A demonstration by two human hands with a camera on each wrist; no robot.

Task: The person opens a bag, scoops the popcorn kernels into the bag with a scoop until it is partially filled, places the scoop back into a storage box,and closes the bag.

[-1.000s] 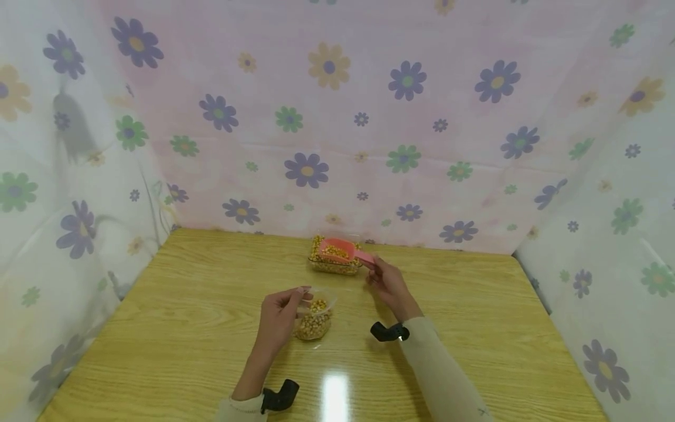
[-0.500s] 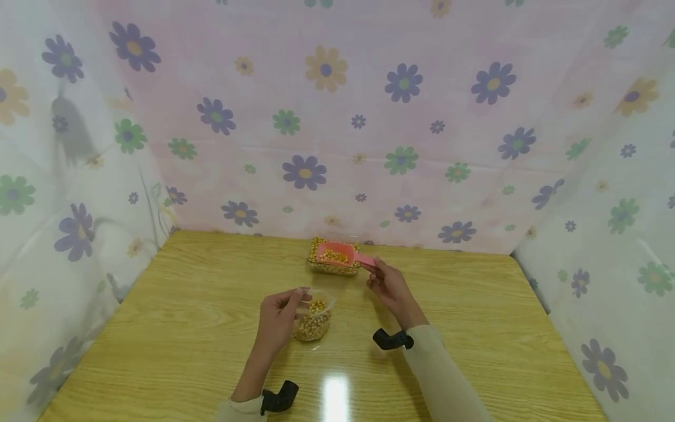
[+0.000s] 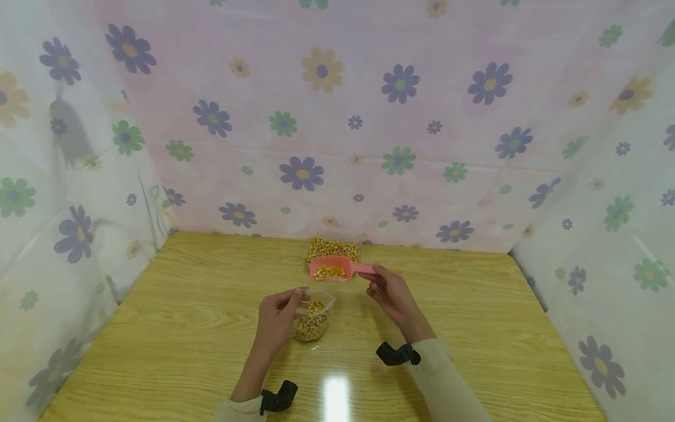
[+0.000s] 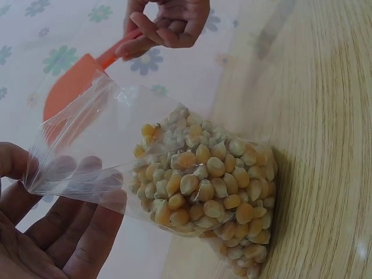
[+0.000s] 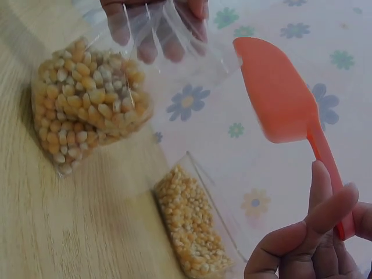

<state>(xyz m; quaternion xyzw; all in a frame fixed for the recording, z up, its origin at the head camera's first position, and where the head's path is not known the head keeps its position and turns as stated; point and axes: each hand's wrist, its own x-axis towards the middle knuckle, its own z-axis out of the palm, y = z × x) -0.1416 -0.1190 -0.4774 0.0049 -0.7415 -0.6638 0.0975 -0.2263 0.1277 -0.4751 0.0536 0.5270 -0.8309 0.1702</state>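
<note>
My left hand point(image 3: 280, 313) pinches the rim of a clear plastic bag point(image 4: 203, 192) between thumb and finger, and the other fingers lie against the film. Corn kernels point(image 5: 87, 99) fill the lower part of the bag, which stands on the table with its mouth open. My right hand point(image 3: 392, 296) grips the handle of a pink scoop point(image 3: 331, 267). Kernels lie in the scoop, which hangs between the bag and a clear rectangular container point(image 5: 195, 224) of corn. In the head view the scoop hides the container's front.
The wood-grain table point(image 3: 211, 328) reaches back to a flowered cloth point(image 3: 337, 117), which also hangs at both sides. Black wrist mounts point(image 3: 279, 397) sit on both forearms. A bright reflection lies on the tabletop near the front.
My right hand has lifted the scoop out of the container and brought it nearer to me, toward the bag, with kernels in it. My left hand keeps its hold on the bag.
</note>
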